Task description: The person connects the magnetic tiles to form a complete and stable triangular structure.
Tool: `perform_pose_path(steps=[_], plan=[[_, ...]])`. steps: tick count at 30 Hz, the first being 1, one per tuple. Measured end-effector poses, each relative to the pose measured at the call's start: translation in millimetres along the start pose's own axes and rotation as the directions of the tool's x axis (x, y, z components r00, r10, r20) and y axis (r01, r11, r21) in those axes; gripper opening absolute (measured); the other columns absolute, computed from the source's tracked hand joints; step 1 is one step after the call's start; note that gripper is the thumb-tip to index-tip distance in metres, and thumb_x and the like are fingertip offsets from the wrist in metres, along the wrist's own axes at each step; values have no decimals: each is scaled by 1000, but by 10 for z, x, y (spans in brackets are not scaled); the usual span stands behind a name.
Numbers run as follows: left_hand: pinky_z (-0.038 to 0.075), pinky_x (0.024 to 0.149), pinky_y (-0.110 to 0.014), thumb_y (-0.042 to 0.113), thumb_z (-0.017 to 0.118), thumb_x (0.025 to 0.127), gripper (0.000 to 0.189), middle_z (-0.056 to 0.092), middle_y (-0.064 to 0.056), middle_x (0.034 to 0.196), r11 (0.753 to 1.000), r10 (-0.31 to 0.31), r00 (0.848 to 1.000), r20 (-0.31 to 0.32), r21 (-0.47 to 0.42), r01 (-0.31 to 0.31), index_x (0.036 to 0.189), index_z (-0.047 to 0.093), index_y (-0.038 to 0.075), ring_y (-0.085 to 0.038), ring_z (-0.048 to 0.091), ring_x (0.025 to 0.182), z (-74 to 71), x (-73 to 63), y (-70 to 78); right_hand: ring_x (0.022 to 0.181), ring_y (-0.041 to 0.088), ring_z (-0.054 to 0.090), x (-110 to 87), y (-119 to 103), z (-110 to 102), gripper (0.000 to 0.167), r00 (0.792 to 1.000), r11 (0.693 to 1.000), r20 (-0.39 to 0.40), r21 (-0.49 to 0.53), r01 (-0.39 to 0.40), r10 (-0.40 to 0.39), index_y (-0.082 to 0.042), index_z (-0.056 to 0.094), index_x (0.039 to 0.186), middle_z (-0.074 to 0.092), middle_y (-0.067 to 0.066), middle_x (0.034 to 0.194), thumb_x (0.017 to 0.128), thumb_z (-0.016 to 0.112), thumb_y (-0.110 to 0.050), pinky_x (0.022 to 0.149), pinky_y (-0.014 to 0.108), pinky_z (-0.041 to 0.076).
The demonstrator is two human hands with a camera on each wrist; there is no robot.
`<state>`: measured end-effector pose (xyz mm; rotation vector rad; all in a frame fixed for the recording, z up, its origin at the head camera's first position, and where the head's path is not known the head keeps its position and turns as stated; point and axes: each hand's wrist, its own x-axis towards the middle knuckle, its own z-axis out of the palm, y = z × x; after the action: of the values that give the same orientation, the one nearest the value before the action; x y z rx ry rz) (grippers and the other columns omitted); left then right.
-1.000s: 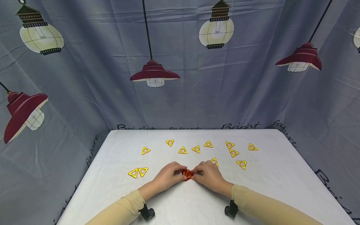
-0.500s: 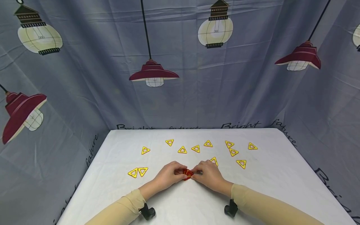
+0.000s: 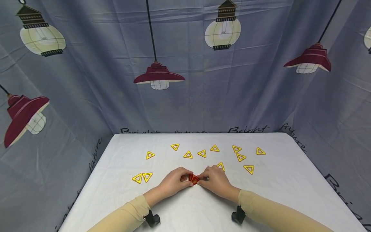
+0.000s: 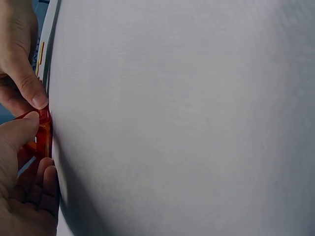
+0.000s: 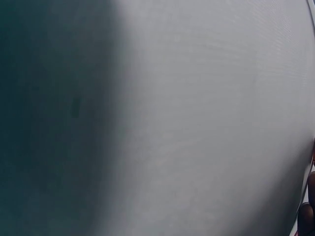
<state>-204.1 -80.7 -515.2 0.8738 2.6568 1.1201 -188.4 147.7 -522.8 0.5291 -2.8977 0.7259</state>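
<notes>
Pinched from both sides, the red piece (image 3: 194,179) sits between the fingertips of the left hand (image 3: 174,181) and the right hand (image 3: 217,181), thumb and fingers of each bent in around it. It shows in the gap between them, low over the white table (image 3: 191,207); whether it touches the cloth I can't tell. From the left wrist, the left thumb lies against one face, with the right thumb at one end.

Black script reading "Bright" and "fature" runs along the foot of the grey-blue curtain (image 3: 179,109), which is printed with lamps (image 3: 159,73).

Yellow triangles (image 3: 188,157) lie scattered mostly beyond the hands, with a close pair (image 3: 140,181) off to the left. One triangle (image 3: 223,166) is partly hidden behind the right hand. Black mounts (image 3: 152,219) hang under the tan sleeves (image 3: 124,214).
</notes>
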Motion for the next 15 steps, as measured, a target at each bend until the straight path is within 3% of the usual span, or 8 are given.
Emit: perform_pose_path(steps=[9, 15], plan=[[50, 83, -25, 24, 83, 87, 49, 67, 4, 114, 991, 17, 1000, -1, 131, -17, 131, 69, 10, -9, 58, 94, -20, -37, 14, 78, 5, 47, 16, 6, 1, 20, 1000, 1000, 22, -12, -8, 8, -28, 84, 98, 59, -21, 81, 80, 88, -35, 72, 31, 37], [50, 76, -26, 26, 82, 88, 44, 67, 2, 110, 980, -19, 998, -52, 196, 29, 129, 72, 11, -9, 57, 88, -54, -87, -5, 79, 5, 49, 53, -14, 19, 17, 1000, 1000, 29, -16, -1, 1, -29, 84, 98, 62, -22, 82, 82, 87, -33, 72, 31, 39]])
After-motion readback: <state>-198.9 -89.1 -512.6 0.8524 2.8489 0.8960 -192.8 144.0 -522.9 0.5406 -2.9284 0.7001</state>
